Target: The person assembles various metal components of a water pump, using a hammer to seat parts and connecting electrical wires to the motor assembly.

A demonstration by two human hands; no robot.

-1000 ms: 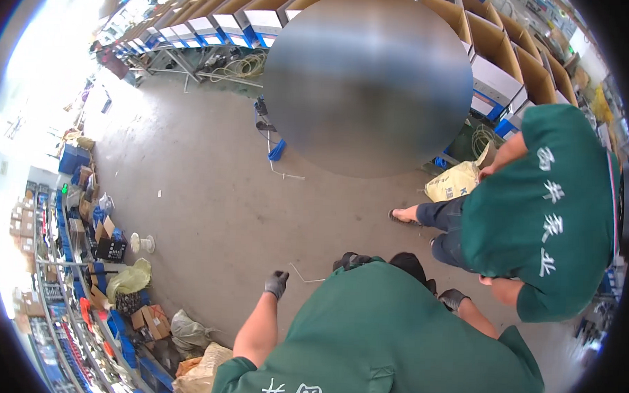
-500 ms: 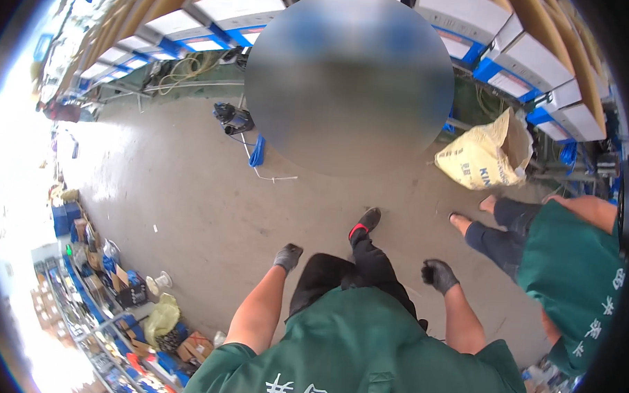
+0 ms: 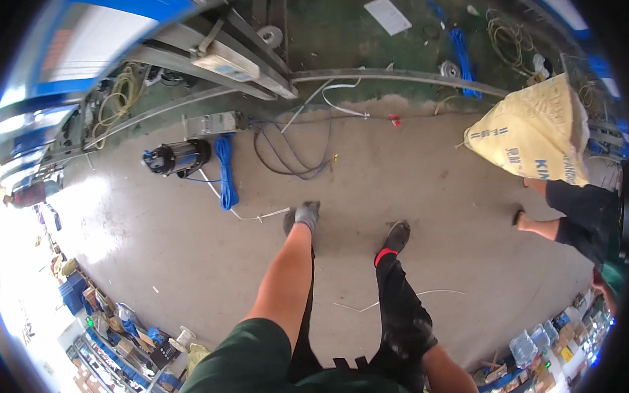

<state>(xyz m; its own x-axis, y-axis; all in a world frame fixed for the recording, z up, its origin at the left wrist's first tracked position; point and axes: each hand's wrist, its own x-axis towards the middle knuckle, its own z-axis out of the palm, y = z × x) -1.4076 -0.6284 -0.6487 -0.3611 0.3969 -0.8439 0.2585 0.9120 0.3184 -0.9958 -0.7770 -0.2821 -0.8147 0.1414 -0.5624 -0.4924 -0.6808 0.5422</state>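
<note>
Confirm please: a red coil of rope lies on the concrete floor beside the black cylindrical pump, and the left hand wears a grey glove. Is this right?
Not quite. The head view shows the coil of rope is blue, not red. It lies on the concrete floor beside the black cylindrical pump, and the left hand wears a grey glove.

A grey concrete floor point(image 3: 154, 232) carries everything here. Far left on it lies a black cylindrical pump point(image 3: 179, 157), with a coil of blue cord point(image 3: 224, 172) just beside it on the right. Loops of dark cable point(image 3: 295, 151) sprawl at the far middle, and a thin white cable point(image 3: 258, 214) runs across the floor near the blue cord. A yellow sack point(image 3: 535, 131) is at the far right. A pale thin wire point(image 3: 408, 297) lies near the middle, to the right.
</note>
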